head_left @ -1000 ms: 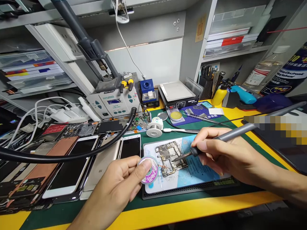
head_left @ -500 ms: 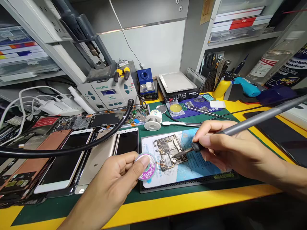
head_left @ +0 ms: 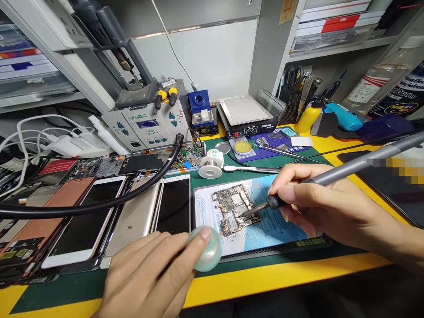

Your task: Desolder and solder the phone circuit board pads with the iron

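My left hand is closed on a small round solder wick spool, held at the near left corner of the work mat, its pale green translucent side showing. My right hand grips a grey soldering iron like a pen. The iron's tip rests on or just above the middle of a phone logic board; exact contact I cannot make out. Beneath the board is a white and blue printed sheet on a dark mat.
Several phones, including a gold one, lie at left. A thick black hose arches over them from the rework station. Behind the board are a solder spool, a brush, a flux tin and a heating plate.
My left hand has turned over and moved slightly down, so the spool's pink label no longer shows. The right hand and iron hold nearly the same place on the board.
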A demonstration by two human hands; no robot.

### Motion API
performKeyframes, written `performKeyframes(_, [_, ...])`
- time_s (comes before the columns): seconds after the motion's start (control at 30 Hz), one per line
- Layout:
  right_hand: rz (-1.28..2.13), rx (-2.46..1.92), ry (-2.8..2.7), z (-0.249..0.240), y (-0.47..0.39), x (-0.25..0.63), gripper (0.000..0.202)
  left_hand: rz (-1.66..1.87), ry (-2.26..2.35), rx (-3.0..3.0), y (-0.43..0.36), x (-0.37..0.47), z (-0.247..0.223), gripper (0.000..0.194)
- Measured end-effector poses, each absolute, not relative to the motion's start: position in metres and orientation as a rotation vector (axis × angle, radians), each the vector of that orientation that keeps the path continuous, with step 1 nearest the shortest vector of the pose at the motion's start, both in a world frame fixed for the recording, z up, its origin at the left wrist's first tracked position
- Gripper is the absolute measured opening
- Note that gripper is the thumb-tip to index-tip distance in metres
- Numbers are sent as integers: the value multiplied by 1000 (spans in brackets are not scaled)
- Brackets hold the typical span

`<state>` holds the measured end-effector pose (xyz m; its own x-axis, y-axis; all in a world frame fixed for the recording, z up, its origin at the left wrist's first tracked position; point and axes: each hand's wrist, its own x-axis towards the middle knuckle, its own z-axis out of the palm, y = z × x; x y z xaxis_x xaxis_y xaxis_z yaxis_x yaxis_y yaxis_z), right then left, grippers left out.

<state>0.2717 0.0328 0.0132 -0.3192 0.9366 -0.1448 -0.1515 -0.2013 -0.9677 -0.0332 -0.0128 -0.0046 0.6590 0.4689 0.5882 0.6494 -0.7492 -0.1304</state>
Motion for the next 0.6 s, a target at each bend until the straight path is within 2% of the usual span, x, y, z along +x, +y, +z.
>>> performKeyframes(0.17, [1527,-1103,-1403,13,27,271,13,-714,-813,-2530,-15,-37,-6,24])
performKeyframes(0.43, [963,-1118,-1847,14,17,262,16,-697,-809,-2552,-17,-31,-11,24])
performKeyframes(0.6, [857,-1139,-1945,11,15,263,17,-747,-829,-2510,-22,-32,-16,24])
